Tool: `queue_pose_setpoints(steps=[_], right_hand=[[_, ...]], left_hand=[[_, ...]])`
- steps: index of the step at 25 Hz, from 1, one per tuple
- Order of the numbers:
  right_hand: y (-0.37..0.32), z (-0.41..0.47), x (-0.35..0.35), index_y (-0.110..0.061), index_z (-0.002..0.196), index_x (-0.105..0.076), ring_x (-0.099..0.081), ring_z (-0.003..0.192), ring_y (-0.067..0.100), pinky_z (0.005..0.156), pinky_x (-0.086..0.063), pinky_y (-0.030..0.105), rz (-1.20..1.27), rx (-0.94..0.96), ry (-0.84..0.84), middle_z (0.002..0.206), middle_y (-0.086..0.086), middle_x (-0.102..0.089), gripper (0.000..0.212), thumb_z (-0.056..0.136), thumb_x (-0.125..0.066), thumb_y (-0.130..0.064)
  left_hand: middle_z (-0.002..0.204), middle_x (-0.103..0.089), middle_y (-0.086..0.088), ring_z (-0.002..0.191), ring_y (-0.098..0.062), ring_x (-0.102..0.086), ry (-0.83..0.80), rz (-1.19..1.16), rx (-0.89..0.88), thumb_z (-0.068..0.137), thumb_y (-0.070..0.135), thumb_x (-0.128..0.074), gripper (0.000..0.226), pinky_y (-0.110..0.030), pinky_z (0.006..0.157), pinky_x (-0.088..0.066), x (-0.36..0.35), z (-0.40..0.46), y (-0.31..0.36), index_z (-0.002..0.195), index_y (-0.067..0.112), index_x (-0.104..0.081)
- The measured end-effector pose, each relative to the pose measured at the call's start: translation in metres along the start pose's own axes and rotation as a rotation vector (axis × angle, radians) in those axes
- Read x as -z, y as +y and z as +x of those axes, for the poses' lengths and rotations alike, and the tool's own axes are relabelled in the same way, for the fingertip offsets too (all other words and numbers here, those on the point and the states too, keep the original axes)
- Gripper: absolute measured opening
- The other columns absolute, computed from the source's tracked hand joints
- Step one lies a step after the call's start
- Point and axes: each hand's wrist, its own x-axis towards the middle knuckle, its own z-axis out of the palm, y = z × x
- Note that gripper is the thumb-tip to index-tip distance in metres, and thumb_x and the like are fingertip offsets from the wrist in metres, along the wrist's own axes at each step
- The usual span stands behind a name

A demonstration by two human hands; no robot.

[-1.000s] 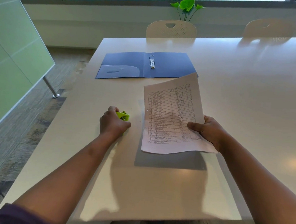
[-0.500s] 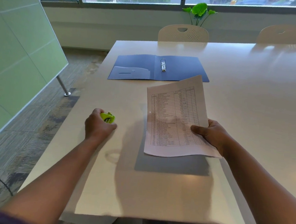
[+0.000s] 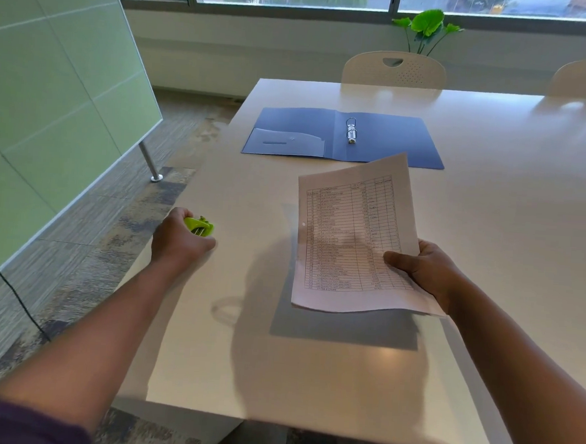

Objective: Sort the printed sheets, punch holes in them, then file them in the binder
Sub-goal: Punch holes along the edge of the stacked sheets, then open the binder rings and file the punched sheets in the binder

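One printed sheet (image 3: 352,235) sits pinched in our right hand (image 3: 422,267), raised above the table (image 3: 490,234). Our left hand (image 3: 177,240) grips the green punch (image 3: 200,225), now farther left of the sheet than before.

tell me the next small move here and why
Probably carry the sheets forward to the binder. The right hand holds them lifted off the table, one punched hole shows near their left edge, and the left hand holds the green punch away from them. The binder lies open with its rings bare.
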Motion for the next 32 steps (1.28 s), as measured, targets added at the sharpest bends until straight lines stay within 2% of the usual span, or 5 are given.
queue_pose_setpoints(steps=[7, 12, 15, 20, 32], right_hand=[[0.005, -0.002, 0.012, -0.022, 0.124, -0.065, -0.069, 0.100, 0.032, 0.089, -0.058, 0.050, 0.035, -0.017, 0.040, 0.114, 0.004, -0.072, 0.030, 0.096, -0.066, -0.011], [0.005, -0.014, 0.042, -0.023, 0.123, -0.068, -0.072, 0.101, 0.034, 0.091, -0.058, 0.054, 0.121, 0.008, 0.079, 0.113, 0.005, -0.076, 0.032, 0.093, -0.069, -0.010], [0.008, -0.025, 0.075, -0.026, 0.124, -0.067, -0.073, 0.101, 0.035, 0.090, -0.058, 0.055, 0.129, 0.006, 0.105, 0.113, 0.004, -0.076, 0.033, 0.094, -0.067, -0.012], [0.023, -0.043, 0.142, -0.022, 0.127, -0.066, -0.072, 0.103, 0.035, 0.087, -0.060, 0.051, 0.148, -0.026, 0.195, 0.118, 0.007, -0.074, 0.033, 0.096, -0.065, -0.009], [0.047, -0.043, 0.275, -0.004, 0.097, -0.068, -0.075, 0.081, 0.026, 0.069, -0.065, 0.037, -0.009, -0.170, 0.714, 0.097, 0.016, -0.075, 0.015, 0.085, -0.077, -0.001]], left_hand=[[0.128, -0.062, -0.015, 0.119, -0.038, -0.056, 0.173, 0.038, -0.231, 0.080, 0.037, -0.076, 0.051, -0.045, 0.100, -0.042, -0.006, -0.008, 0.045, 0.123, 0.012, -0.063], [0.101, -0.067, -0.013, 0.080, -0.021, -0.062, -0.623, -0.682, 0.186, 0.098, 0.030, -0.068, 0.031, -0.032, 0.072, -0.053, -0.060, -0.060, 0.133, 0.114, 0.004, -0.062], [0.110, -0.076, -0.018, 0.098, -0.030, -0.073, -0.885, -0.727, 0.249, 0.103, 0.022, -0.060, 0.023, -0.044, 0.092, -0.060, -0.094, -0.082, 0.174, 0.115, 0.003, -0.063], [0.106, -0.078, -0.012, 0.092, -0.027, -0.077, -0.980, -0.610, 0.138, 0.097, 0.000, -0.064, 0.018, -0.036, 0.067, -0.063, -0.144, -0.110, 0.230, 0.114, 0.002, -0.063], [0.104, -0.071, -0.007, 0.088, -0.017, -0.072, -0.841, -0.511, -0.125, 0.092, 0.001, -0.070, 0.038, -0.035, 0.079, -0.064, -0.245, -0.202, 0.322, 0.126, 0.011, -0.055]])
